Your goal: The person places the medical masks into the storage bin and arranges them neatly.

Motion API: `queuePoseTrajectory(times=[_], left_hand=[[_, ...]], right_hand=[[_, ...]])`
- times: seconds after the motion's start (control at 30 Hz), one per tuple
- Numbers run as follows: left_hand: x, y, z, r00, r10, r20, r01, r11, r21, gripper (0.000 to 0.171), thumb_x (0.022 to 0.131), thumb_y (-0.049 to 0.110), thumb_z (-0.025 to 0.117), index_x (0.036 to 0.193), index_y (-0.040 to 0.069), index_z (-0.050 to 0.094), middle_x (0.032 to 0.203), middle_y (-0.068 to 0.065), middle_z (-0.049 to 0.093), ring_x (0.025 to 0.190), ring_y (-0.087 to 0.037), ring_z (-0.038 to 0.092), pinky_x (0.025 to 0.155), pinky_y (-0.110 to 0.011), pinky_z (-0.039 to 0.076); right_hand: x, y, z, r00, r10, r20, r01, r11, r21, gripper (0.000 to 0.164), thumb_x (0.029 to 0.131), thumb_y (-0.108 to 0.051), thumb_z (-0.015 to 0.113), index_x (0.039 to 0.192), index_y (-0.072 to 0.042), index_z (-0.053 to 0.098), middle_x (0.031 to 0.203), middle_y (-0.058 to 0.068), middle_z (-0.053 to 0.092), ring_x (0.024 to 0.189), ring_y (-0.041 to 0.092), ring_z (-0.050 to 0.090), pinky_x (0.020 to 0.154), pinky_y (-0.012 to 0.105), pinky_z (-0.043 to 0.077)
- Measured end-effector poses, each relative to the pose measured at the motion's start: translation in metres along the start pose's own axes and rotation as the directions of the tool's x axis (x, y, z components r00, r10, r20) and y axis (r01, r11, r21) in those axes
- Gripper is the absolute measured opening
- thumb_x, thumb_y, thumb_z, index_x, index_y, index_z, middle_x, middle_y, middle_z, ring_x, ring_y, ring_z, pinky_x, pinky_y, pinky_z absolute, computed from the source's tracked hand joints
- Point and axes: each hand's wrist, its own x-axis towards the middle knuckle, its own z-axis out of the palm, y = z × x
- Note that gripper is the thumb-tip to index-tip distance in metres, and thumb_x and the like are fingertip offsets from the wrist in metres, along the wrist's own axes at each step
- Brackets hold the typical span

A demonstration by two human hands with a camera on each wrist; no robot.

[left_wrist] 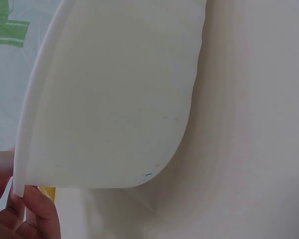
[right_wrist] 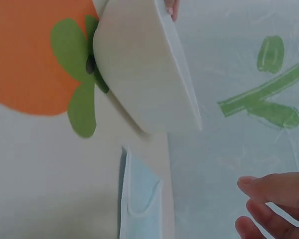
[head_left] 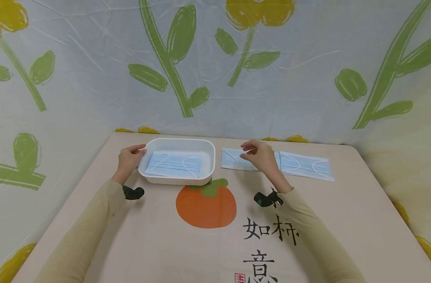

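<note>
A white plastic tray point(head_left: 180, 181) stands at the back left of the table with a light-blue face mask point(head_left: 173, 165) lying flat inside. My left hand point(head_left: 129, 160) pinches the tray's left rim; the left wrist view shows fingers point(left_wrist: 42, 211) on both sides of that rim. To the right of the tray, my right hand point(head_left: 263, 157) hovers with loosely bent fingers and nothing between them. Beneath it lies a second face mask point(head_left: 233, 159), partly hidden by the hand. Another face mask point(head_left: 307, 166) lies flat just right of that one.
The pale table mat point(head_left: 148, 236) carries a printed orange persimmon point(head_left: 206, 206) and black characters point(head_left: 259, 267). A flower-patterned curtain point(head_left: 272, 106) hangs behind the table's far edge. Dark wrist devices point(head_left: 268, 199) sit at both wrists.
</note>
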Motion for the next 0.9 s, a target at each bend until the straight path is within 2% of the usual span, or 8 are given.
queuePoseTrajectory(times=[0.03, 0.3, 0.37, 0.43, 0.47, 0.6, 0.8, 0.9], left_hand=[[0.009, -0.010, 0.005, 1.000, 0.013, -0.015, -0.012, 1.000, 0.010, 0.038, 0.095, 0.039, 0.057, 0.129, 0.022, 0.062, 0.112, -0.006, 0.062, 0.092, -0.019, 0.054, 0.062, -0.019, 0.050], [0.006, -0.006, 0.001, 1.000, -0.001, 0.016, 0.002, 1.000, -0.030, 0.036, 0.095, 0.036, 0.058, 0.128, 0.022, 0.063, 0.114, -0.008, 0.062, 0.092, -0.018, 0.054, 0.060, -0.014, 0.047], [0.007, -0.007, 0.001, 1.000, -0.002, 0.015, 0.002, 1.000, -0.031, 0.036, 0.095, 0.036, 0.058, 0.128, 0.022, 0.063, 0.114, -0.008, 0.062, 0.091, -0.018, 0.054, 0.061, -0.014, 0.048], [0.008, -0.007, 0.002, 1.000, -0.003, 0.014, 0.003, 1.000, -0.026, 0.035, 0.096, 0.035, 0.058, 0.128, 0.022, 0.063, 0.113, -0.007, 0.063, 0.091, -0.018, 0.054, 0.062, -0.017, 0.049], [0.013, -0.012, 0.006, 1.000, 0.000, -0.013, 0.000, 1.000, 0.005, 0.037, 0.095, 0.038, 0.058, 0.128, 0.024, 0.062, 0.113, -0.006, 0.062, 0.091, -0.018, 0.054, 0.061, -0.017, 0.049], [0.014, -0.012, 0.007, 1.000, -0.004, -0.012, 0.004, 1.000, 0.008, 0.037, 0.096, 0.037, 0.058, 0.129, 0.022, 0.062, 0.111, -0.006, 0.062, 0.092, -0.020, 0.054, 0.065, -0.022, 0.051], [0.012, -0.011, 0.006, 1.000, 0.000, -0.011, 0.000, 1.000, 0.013, 0.036, 0.096, 0.036, 0.057, 0.129, 0.021, 0.061, 0.111, -0.007, 0.061, 0.091, -0.022, 0.054, 0.065, -0.021, 0.051], [0.010, -0.011, 0.004, 1.000, 0.003, -0.011, -0.003, 1.000, 0.021, 0.036, 0.096, 0.034, 0.057, 0.130, 0.021, 0.061, 0.112, -0.008, 0.061, 0.091, -0.022, 0.054, 0.065, -0.021, 0.051]], right_hand=[[0.000, 0.003, -0.002, 1.000, 0.002, 0.007, -0.002, 1.000, -0.002, 0.030, 0.082, -0.009, 0.075, 0.110, -0.001, 0.068, 0.105, 0.019, 0.070, 0.091, 0.032, 0.068, 0.080, 0.044, 0.054], [-0.004, 0.029, -0.023, 1.000, 0.022, 0.019, -0.022, 1.000, 0.009, 0.036, 0.082, -0.009, 0.075, 0.116, -0.002, 0.065, 0.110, 0.020, 0.068, 0.097, 0.033, 0.065, 0.085, 0.044, 0.054], [-0.006, 0.035, -0.029, 1.000, 0.026, 0.011, -0.026, 1.000, -0.001, 0.039, 0.082, -0.010, 0.075, 0.118, -0.002, 0.064, 0.110, 0.021, 0.068, 0.096, 0.033, 0.065, 0.083, 0.040, 0.055], [-0.009, 0.042, -0.035, 1.000, 0.027, -0.001, -0.027, 1.000, -0.008, 0.041, 0.082, -0.010, 0.075, 0.120, -0.002, 0.063, 0.109, 0.020, 0.068, 0.095, 0.033, 0.066, 0.079, 0.029, 0.054], [-0.010, 0.045, -0.038, 1.000, 0.025, -0.008, -0.025, 1.000, -0.012, 0.042, 0.082, -0.010, 0.075, 0.121, -0.001, 0.063, 0.108, 0.020, 0.068, 0.095, 0.033, 0.066, 0.077, 0.022, 0.053], [-0.016, 0.058, -0.051, 0.999, 0.013, -0.036, -0.013, 1.000, -0.020, 0.042, 0.082, -0.010, 0.075, 0.120, 0.000, 0.062, 0.106, 0.022, 0.068, 0.093, 0.034, 0.066, 0.069, 0.006, 0.042], [-0.027, 0.078, -0.068, 0.998, 0.012, -0.058, -0.015, 0.999, -0.051, 0.043, 0.082, -0.013, 0.075, 0.121, 0.000, 0.062, 0.107, 0.024, 0.067, 0.092, 0.036, 0.065, 0.066, 0.004, 0.042], [-0.031, 0.087, -0.075, 0.998, 0.016, -0.067, -0.021, 0.998, -0.066, 0.043, 0.083, -0.015, 0.075, 0.121, -0.001, 0.062, 0.108, 0.024, 0.067, 0.087, 0.026, 0.066, 0.066, 0.004, 0.043]])
